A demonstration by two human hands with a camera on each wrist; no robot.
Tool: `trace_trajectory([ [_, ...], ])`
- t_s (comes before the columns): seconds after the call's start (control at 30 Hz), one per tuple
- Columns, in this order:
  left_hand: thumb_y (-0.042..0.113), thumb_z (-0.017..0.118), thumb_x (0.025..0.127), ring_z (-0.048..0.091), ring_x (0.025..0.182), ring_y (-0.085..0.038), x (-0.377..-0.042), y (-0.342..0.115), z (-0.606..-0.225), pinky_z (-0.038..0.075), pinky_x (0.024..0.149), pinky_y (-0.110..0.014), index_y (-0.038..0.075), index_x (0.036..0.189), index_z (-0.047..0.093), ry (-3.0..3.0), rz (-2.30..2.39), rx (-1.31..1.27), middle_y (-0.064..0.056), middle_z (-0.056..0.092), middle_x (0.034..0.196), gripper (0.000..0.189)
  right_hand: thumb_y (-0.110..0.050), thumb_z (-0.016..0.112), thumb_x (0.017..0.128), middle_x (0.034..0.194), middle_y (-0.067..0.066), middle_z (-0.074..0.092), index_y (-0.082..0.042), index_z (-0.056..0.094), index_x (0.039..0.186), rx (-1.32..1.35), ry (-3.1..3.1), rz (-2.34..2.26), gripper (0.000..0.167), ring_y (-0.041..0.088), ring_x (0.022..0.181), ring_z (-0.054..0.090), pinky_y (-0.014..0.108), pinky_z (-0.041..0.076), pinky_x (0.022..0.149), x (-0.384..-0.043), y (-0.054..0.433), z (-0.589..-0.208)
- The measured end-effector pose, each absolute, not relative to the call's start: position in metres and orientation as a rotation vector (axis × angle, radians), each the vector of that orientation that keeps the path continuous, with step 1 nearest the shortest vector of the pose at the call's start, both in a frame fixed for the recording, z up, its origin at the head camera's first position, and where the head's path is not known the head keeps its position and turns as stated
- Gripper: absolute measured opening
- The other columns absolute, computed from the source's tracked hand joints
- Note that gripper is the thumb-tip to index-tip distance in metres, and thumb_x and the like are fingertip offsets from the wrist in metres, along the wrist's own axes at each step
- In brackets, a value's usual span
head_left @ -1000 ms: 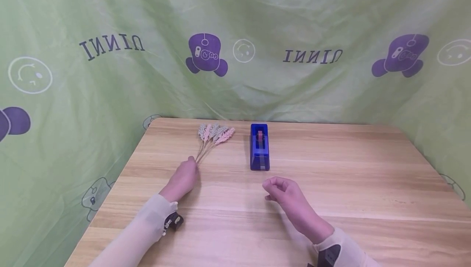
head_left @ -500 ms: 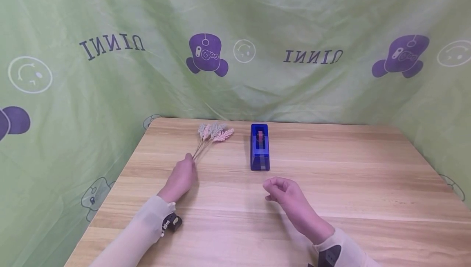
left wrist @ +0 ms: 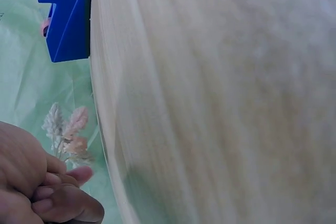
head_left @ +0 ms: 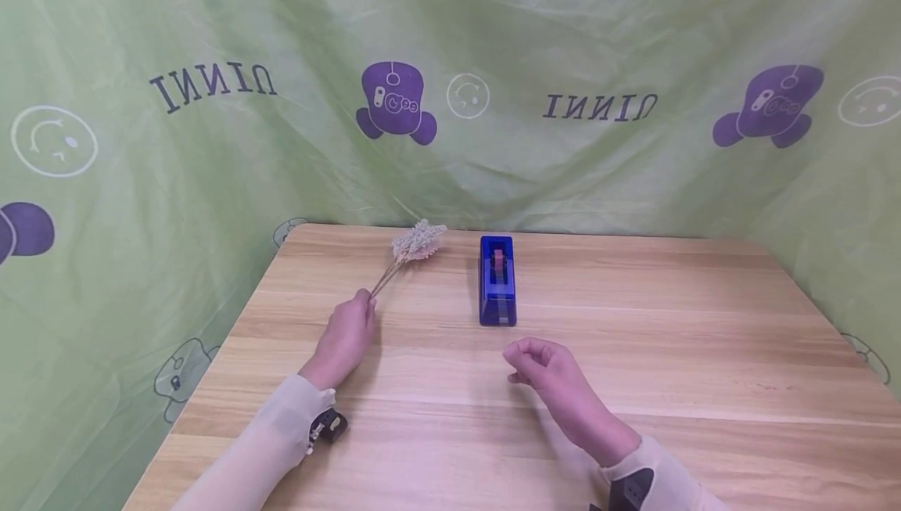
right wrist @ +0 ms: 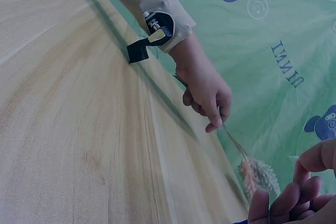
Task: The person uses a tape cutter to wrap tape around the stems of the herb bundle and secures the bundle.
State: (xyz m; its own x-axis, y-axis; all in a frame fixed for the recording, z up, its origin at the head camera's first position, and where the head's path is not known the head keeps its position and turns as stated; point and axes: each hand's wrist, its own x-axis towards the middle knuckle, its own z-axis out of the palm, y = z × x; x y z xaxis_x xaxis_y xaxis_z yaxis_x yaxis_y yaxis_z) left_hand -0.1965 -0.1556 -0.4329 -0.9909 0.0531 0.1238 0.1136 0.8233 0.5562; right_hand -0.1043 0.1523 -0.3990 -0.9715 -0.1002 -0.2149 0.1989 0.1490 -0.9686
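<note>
A small bunch of artificial flowers (head_left: 418, 242), grey and pink fluffy heads on thin stems, leans up and to the right from my left hand (head_left: 345, 339). That hand grips the stems near their lower part, fingers curled round them, in the right wrist view as well, where the flower heads (right wrist: 254, 176) stand past the fingertips. My right hand (head_left: 552, 379) stays over the table at the right, fingers loosely curled and nothing held. Just beyond it stands a blue tape dispenser (head_left: 497, 292) with a reddish-pink core.
The wooden table (head_left: 669, 323) reaches back to a green printed curtain (head_left: 493, 174) that surrounds it on the back and sides. A black wrist camera (head_left: 328, 425) sits on the left sleeve.
The flower heads have been lifted off the table and gathered closer together, turning upward. My left hand has shifted slightly left and away from me. My right hand and the tape dispenser have stayed put.
</note>
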Motion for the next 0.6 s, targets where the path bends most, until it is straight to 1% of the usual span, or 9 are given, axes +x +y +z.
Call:
trace_trajectory([
  [0.13, 0.011, 0.046, 0.111, 0.055, 0.064, -0.022, -0.197, -0.158, -0.432, 0.048, 0.055, -0.032, -0.003, 0.11, 0.06, -2.85, -0.859, -0.176, -0.016, 0.064, 0.078, 0.02, -0.016, 0.063, 0.103, 0.105, 0.004, 0.067, 0.007, 0.065, 0.113, 0.097, 2.201, -1.905, 0.025, 0.018, 0.102, 0.062, 0.029, 0.056, 0.092, -0.104, 0.152, -0.398],
  [0.33, 0.013, 0.045, 0.111, 0.052, 0.065, -0.02, -0.19, -0.163, -0.43, 0.046, 0.055, -0.032, -0.001, 0.107, 0.062, -2.855, -0.861, -0.211, -0.011, 0.061, 0.077, 0.022, -0.017, 0.062, 0.104, 0.111, 0.007, 0.067, 0.007, 0.065, 0.112, 0.098, 2.224, -1.898, 0.025, 0.019, 0.105, 0.063, 0.03, 0.056, 0.093, -0.105, 0.153, -0.395],
  [0.43, 0.013, 0.046, 0.111, 0.053, 0.065, -0.019, -0.186, -0.167, -0.429, 0.047, 0.057, -0.031, -0.001, 0.107, 0.062, -2.858, -0.864, -0.242, -0.01, 0.062, 0.078, 0.021, -0.019, 0.061, 0.105, 0.114, 0.009, 0.068, 0.007, 0.065, 0.113, 0.096, 2.24, -1.882, 0.027, 0.021, 0.105, 0.065, 0.03, 0.055, 0.094, -0.106, 0.155, -0.391],
  [0.53, 0.012, 0.048, 0.11, 0.053, 0.066, -0.018, -0.182, -0.17, -0.427, 0.048, 0.058, -0.03, 0.0, 0.106, 0.063, -2.847, -0.842, -0.29, -0.009, 0.064, 0.079, 0.02, -0.021, 0.061, 0.105, 0.112, 0.007, 0.067, 0.006, 0.065, 0.113, 0.091, 2.243, -1.88, 0.028, 0.023, 0.104, 0.065, 0.031, 0.054, 0.095, -0.108, 0.157, -0.388],
  [0.6, 0.013, 0.05, 0.11, 0.052, 0.065, -0.016, -0.179, -0.173, -0.426, 0.047, 0.057, -0.028, 0.001, 0.106, 0.063, -2.843, -0.838, -0.319, -0.007, 0.063, 0.079, 0.019, -0.022, 0.061, 0.105, 0.109, 0.005, 0.066, 0.005, 0.064, 0.112, 0.086, 2.239, -1.881, 0.029, 0.022, 0.102, 0.065, 0.031, 0.054, 0.095, -0.108, 0.158, -0.386],
])
